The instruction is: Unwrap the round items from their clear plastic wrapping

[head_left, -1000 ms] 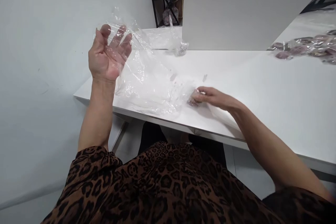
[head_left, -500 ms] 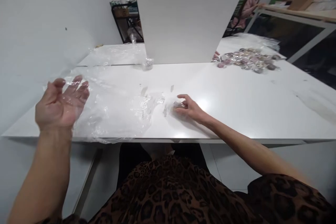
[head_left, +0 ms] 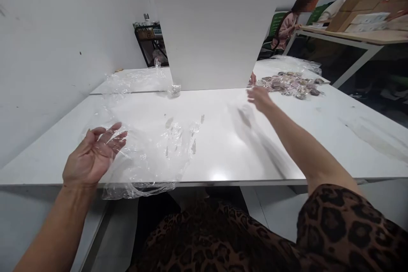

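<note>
Handling the bag, likely light, limp and slippery, pinch it beside the spread fingers of your left hand; packets lie right of your right hand's parted fingers.

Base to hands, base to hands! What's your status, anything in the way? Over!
Left hand open, clear plastic film against its fingers. Right hand near wrapped pile, grip unclear. Possible obstacle: another person's hand beside pile.
</note>
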The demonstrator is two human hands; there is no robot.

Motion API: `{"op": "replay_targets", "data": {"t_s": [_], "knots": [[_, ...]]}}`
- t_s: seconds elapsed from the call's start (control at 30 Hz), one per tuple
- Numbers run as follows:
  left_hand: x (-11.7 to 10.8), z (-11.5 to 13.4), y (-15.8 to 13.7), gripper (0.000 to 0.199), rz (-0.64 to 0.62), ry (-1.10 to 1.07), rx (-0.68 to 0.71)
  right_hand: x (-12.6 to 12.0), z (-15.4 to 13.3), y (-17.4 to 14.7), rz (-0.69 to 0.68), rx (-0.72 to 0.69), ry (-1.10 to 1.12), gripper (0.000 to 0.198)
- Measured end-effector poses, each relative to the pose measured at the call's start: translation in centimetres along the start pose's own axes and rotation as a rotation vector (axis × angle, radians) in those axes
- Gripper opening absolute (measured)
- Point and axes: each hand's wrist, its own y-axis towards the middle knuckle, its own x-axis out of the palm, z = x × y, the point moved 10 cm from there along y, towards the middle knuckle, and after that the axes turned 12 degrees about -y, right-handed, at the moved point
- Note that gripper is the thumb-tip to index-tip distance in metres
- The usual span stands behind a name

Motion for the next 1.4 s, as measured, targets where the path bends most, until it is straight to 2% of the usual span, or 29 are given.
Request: {"op": "replay_targets", "data": {"t_s": [0.07,0.1,0.17,0.23,0.33,0.37,0.4,0.47,0.53,0.6,0.67,0.77,0.9,0.93,1.03,1.13,1.2,1.27,1.33,1.4], "knots": [[0.9,-0.6,-0.6,0.031,-0.051,0.008,-0.032,4.8,0.8,-4.6,-0.188,0.057,0.029,0.033],[1.5,-0.9,-0.9,0.031,-0.081,0.013,-0.047,7.3,0.3,-7.4,-0.313,0.029,0.036,0.037],[3.1,-1.6,-1.8,0.029,-0.155,0.029,-0.078,11.8,-2.0,-13.6,-0.578,-0.118,0.015,0.054],[5.3,-2.5,-3.0,0.028,-0.251,0.057,-0.107,15.2,-4.7,-20.1,-0.835,-0.289,-0.039,0.081],[8.5,-3.9,-5.3,0.033,-0.402,0.1,-0.149,18.3,-7.9,-26.8,-1.014,-0.439,-0.094,0.113],[9.3,-4.4,-6.1,0.036,-0.449,0.114,-0.166,19.1,-8.7,-28.2,-1.04,-0.473,-0.087,0.113],[9.9,-4.7,-6.7,0.04,-0.487,0.132,-0.178,19.9,-9.4,-29.4,-1.068,-0.5,-0.065,0.105],[10.2,-5.0,-7.3,0.045,-0.527,0.175,-0.185,21.4,-10.3,-31.1,-1.13,-0.519,-0.011,0.069],[9.5,-4.5,-7.2,0.047,-0.517,0.2,-0.171,22.5,-10.4,-31.3,-1.152,-0.475,0.029,0.039],[7.9,-3.3,-6.7,0.047,-0.468,0.192,-0.143,22.5,-10.2,-30.0,-1.083,-0.399,0.059,0.032],[5.9,-1.9,-6.0,0.047,-0.401,0.168,-0.1,21.6,-10.2,-27.7,-0.947,-0.347,0.107,0.03],[2.8,-0.1,-4.8,0.044,-0.282,0.15,-0.025,20.6,-9.7,-25.2,-0.817,-0.355,0.036,0.041],[0.0,1.2,-4.0,0.044,-0.155,0.171,0.05,22.2,-7.7,-24.7,-0.78,-0.523,-0.359,0.077],[-0.3,1.4,-3.9,0.044,-0.141,0.17,0.058,22.7,-7.2,-24.7,-0.76,-0.558,-0.438,0.074],[-1.6,2.3,-3.7,0.042,-0.116,0.139,0.083,23.5,-5.4,-23.7,-0.725,-0.542,-0.509,0.038],[-3.9,4.0,-3.3,0.038,-0.069,0.12,0.164,22.2,-4.1,-21.3,-0.67,-0.399,-0.375,0.02],[-5.8,5.0,-2.8,0.037,-0.012,0.146,0.214,20.8,-3.9,-19.8,-0.634,-0.291,-0.209,0.024],[-6.7,4.8,-2.3,0.042,-0.001,0.225,0.21,19.7,-4.4,-19.2,-0.623,-0.206,-0.028,0.032],[-5.6,3.0,-2.0,0.051,-0.101,0.364,0.145,19.3,-5.8,-19.9,-0.638,-0.166,0.112,0.037],[-2.7,-0.3,-2.3,0.061,-0.294,0.552,0.061,19.7,-7.8,-21.9,-0.694,-0.172,0.192,0.038]]}}
